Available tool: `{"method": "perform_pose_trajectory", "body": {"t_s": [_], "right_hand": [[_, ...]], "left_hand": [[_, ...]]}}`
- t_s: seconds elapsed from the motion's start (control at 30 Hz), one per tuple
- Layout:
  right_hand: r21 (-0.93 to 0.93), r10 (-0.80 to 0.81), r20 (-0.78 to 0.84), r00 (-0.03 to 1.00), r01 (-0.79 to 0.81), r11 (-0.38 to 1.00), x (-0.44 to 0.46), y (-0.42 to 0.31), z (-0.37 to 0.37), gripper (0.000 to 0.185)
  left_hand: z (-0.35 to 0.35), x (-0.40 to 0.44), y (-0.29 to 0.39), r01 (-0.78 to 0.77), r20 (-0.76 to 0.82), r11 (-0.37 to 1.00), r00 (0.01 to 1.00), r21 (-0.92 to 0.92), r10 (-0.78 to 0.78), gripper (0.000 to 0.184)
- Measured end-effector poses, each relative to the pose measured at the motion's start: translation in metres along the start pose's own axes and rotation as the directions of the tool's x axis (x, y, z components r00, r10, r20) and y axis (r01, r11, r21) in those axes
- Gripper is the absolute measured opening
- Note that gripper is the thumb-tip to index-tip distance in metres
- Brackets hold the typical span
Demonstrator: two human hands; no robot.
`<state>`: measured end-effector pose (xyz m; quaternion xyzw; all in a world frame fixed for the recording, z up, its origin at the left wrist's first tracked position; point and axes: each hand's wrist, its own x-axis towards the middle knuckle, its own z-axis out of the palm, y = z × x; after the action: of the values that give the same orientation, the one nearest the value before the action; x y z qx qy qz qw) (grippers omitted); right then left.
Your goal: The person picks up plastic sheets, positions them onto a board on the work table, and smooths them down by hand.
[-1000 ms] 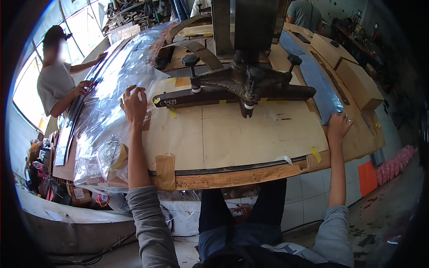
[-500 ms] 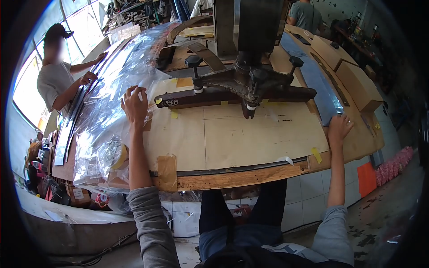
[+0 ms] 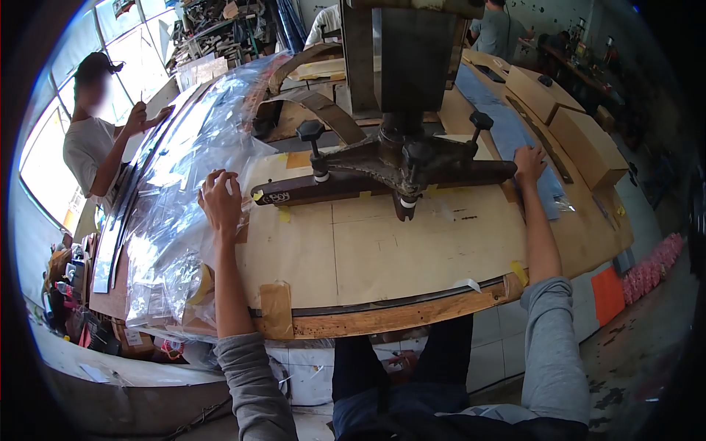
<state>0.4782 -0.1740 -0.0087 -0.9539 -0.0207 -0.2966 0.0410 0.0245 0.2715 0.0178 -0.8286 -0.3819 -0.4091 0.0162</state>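
Observation:
My left hand (image 3: 220, 200) rests with fingers apart and slightly bent, holding nothing, where clear plastic sheeting (image 3: 176, 169) meets the left side of a pale sheet (image 3: 390, 257). On the other side, my right hand (image 3: 529, 165) lies over a bluish plastic-covered strip (image 3: 485, 103), fingers loosely bent and apart. It is close to the right end of a dark bar (image 3: 493, 173). That bar runs across the pale sheet under a metal clamp head (image 3: 401, 158) with black knobs. A pencil-like line marks the sheet.
A wooden edge strip (image 3: 397, 319) borders the near side. Tape rolls (image 3: 200, 285) sit under the plastic at left. Brown boxes (image 3: 588, 147) stand at right. A co-worker (image 3: 92, 147) works at the left edge; another person (image 3: 496, 31) is at the back.
My right hand has moved forward and left along the bluish strip, from its near end to beside the bar's end. My left hand stays on the plastic. The co-worker has raised one hand.

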Motion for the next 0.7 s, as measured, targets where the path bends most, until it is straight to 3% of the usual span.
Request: {"method": "perform_pose_trajectory", "body": {"t_s": [0.13, 0.23, 0.33, 0.43, 0.53, 0.7], "right_hand": [[-0.028, -0.056, 0.027, 0.998, 0.056, 0.998, -0.001, 0.005, -0.003, 0.033], [0.000, 0.069, 0.026, 0.997, -0.069, 0.998, 0.015, 0.009, 0.011, 0.046], [0.105, 0.170, 0.224, 0.960, -0.197, 0.975, 0.009, 0.016, -0.031, 0.053], [0.103, 0.147, 0.236, 0.961, -0.175, 0.979, 0.004, 0.025, -0.042, 0.058], [0.030, 0.039, 0.192, 0.981, -0.045, 0.999, 0.005, 0.030, -0.031, 0.054], [-0.139, -0.299, -0.129, 0.945, 0.282, 0.949, -0.003, 0.035, -0.030, 0.048]], "left_hand": [[0.002, -0.001, 0.004, -0.014, 0.023, 1.000, 1.000, 0.005, 0.014, 0.014], [-0.001, -0.001, 0.006, -0.004, 0.018, 1.000, 1.000, -0.003, 0.004, 0.014], [-0.001, -0.002, 0.006, -0.002, 0.029, 1.000, 1.000, 0.002, 0.002, 0.014], [-0.002, -0.002, 0.007, 0.003, 0.039, 1.000, 0.999, 0.004, -0.003, 0.014], [0.002, -0.002, 0.005, -0.026, 0.013, 1.000, 1.000, 0.007, 0.026, 0.014], [-0.046, -0.004, 0.064, -0.224, -0.120, 0.920, 0.974, -0.323, 0.195, 0.011]]}}
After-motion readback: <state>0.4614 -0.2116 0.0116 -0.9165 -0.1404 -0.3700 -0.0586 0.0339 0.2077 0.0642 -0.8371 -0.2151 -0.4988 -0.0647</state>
